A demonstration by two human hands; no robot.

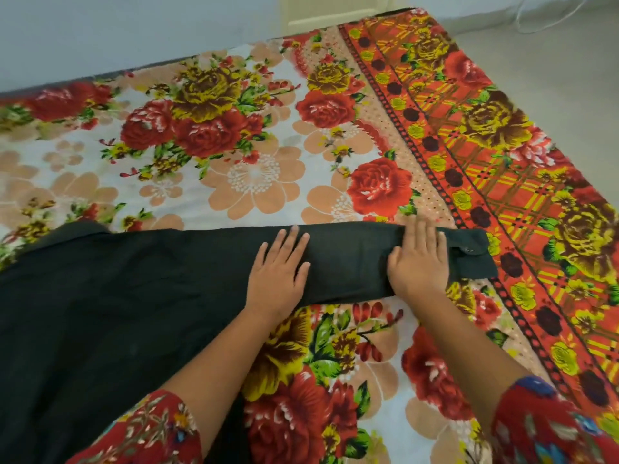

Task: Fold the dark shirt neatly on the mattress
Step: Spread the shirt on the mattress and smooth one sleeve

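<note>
Floral sleeves (147,430) are reaching in nearest; left hand (279,272) and right hand (420,259) are lying flat, fingers straight, on the dark shirt (117,296) spread across the mattress (234,155); pressing evenly toward the cuff (472,252) is probably keeping creases out

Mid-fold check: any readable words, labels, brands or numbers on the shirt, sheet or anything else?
None readable. The dark shirt shows no tag or print; its cuff button is too small to show any marking. The flowered sheet carries only pattern, no letters.
</note>
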